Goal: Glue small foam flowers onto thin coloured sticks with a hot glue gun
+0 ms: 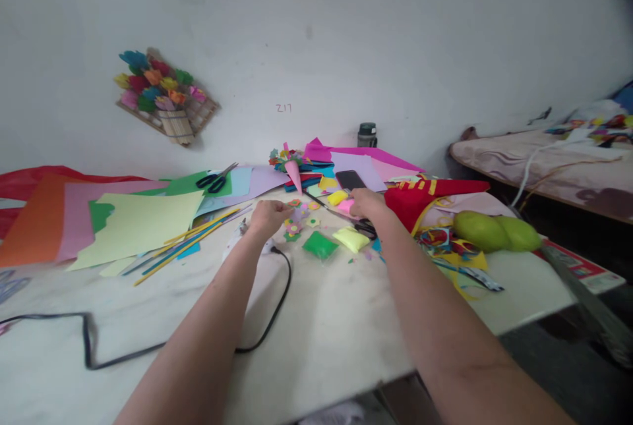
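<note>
My left hand is closed in a pinch beside a cluster of small paper flowers; whatever lies between its fingertips is too small to make out. Farther right, my right hand has its fingers closed on a small pink packet. Near that hand lie a yellow packet, a pale yellow packet and dark-handled scissors. A green packet rests on the table between my forearms. Behind the flowers, a pink paper cone holds more paper flowers.
Coloured paper sheets, thin sticks and black scissors lie at left. A black cable crosses the table. At right are a phone, red cloth and green fruit. A bottle stands by the wall.
</note>
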{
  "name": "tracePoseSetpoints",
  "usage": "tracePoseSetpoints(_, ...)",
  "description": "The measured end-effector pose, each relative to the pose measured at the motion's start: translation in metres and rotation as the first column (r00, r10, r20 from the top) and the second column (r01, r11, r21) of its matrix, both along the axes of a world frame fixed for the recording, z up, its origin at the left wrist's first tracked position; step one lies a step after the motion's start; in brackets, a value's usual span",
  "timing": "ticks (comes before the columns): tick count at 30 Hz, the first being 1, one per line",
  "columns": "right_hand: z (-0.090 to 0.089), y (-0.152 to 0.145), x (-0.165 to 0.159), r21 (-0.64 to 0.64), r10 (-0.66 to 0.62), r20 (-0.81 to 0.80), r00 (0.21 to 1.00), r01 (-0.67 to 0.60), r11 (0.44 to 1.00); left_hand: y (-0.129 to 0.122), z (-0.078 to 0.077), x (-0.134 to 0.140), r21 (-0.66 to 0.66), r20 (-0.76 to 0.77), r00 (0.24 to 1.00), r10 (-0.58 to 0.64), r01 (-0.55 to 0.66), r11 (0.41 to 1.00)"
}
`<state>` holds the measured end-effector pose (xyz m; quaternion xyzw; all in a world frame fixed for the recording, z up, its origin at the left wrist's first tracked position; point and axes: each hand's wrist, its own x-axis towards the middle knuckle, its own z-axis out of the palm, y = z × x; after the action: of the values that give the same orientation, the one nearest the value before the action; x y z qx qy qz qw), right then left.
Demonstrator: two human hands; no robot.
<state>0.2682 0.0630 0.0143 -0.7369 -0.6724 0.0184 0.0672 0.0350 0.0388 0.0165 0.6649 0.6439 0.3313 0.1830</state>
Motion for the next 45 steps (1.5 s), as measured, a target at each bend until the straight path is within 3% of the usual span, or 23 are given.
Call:
tracePoseSetpoints(5,0.009,0.001,0.003,0.022,0.003,-0.064,0.998,-0.002,1.000,0.006,-0.011,0.004,0.097,0.025,0.998,-0.058,0.055,0.994)
tracePoseSetpoints(9,0.007,0.004,0.005,0.078,0.151,-0.209,0.966,-0.137,0.987,0.008,-0.018,0.010,0.098,-0.063,0.995,-0.081,0.087,0.991)
tracePoseSetpoints(12,0.002,0.005,0.000,0.197,0.328,-0.290,0.899,-0.280,0.940,0.009,-0.021,0.016,0.044,-0.159,0.984,-0.084,0.092,0.995)
tracePoseSetpoints(16,-0.003,0.004,-0.014,0.367,0.512,-0.251,0.822,-0.408,0.836,0.006,-0.022,0.020,-0.032,-0.343,0.935,-0.086,0.080,0.996)
tracePoseSetpoints(20,-0.004,0.001,-0.027,0.439,0.567,-0.224,0.793,-0.437,0.785,-0.002,-0.016,0.020,-0.004,-0.472,0.878,-0.085,0.094,0.996)
tracePoseSetpoints(23,-0.002,-0.002,-0.032,0.475,0.594,-0.220,0.774,-0.447,0.758,-0.005,-0.007,0.019,0.089,-0.489,0.871,-0.052,0.109,0.990)
tracePoseSetpoints(26,-0.001,-0.004,-0.037,0.520,0.607,-0.209,0.767,-0.438,0.733,-0.003,0.002,0.020,0.152,-0.316,0.949,-0.011,0.062,0.986)
tracePoseSetpoints(28,-0.001,-0.004,-0.041,0.553,0.619,-0.185,0.763,-0.440,0.707,-0.002,0.005,0.021,0.117,-0.019,0.999,-0.032,0.034,0.993)
tracePoseSetpoints(29,-0.002,-0.004,-0.044,0.573,0.632,-0.171,0.756,-0.445,0.688,-0.002,0.005,0.023,0.084,0.174,0.983,-0.066,0.052,0.995)
tracePoseSetpoints(31,-0.002,-0.005,-0.050,0.609,0.655,-0.154,0.740,-0.451,0.652,-0.003,0.003,0.025,0.031,0.530,0.835,-0.145,0.152,0.988)
tracePoseSetpoints(33,-0.003,-0.007,-0.058,0.636,0.667,-0.158,0.728,-0.442,0.633,-0.006,-0.001,0.027,0.043,0.736,0.645,-0.208,0.262,0.964)
tracePoseSetpoints(35,-0.003,-0.010,-0.067,0.661,0.666,-0.180,0.724,-0.413,0.627,-0.007,-0.005,0.028,0.106,0.825,0.509,-0.246,0.289,0.952)
tracePoseSetpoints(37,-0.002,-0.013,-0.074,0.681,0.680,-0.206,0.704,-0.395,0.616,-0.008,-0.007,0.028,0.168,0.860,0.431,-0.272,0.265,0.950)
tracePoseSetpoints(42,0.002,-0.015,-0.076,0.721,0.779,-0.294,0.554,-0.407,0.561,-0.006,-0.008,0.019,0.184,0.863,0.415,-0.288,0.273,0.944)
tracePoseSetpoints(45,0.004,-0.013,-0.070,0.708,0.806,-0.406,0.430,-0.409,0.575,-0.005,-0.009,0.013,0.175,0.856,0.422,-0.299,0.308,0.935)
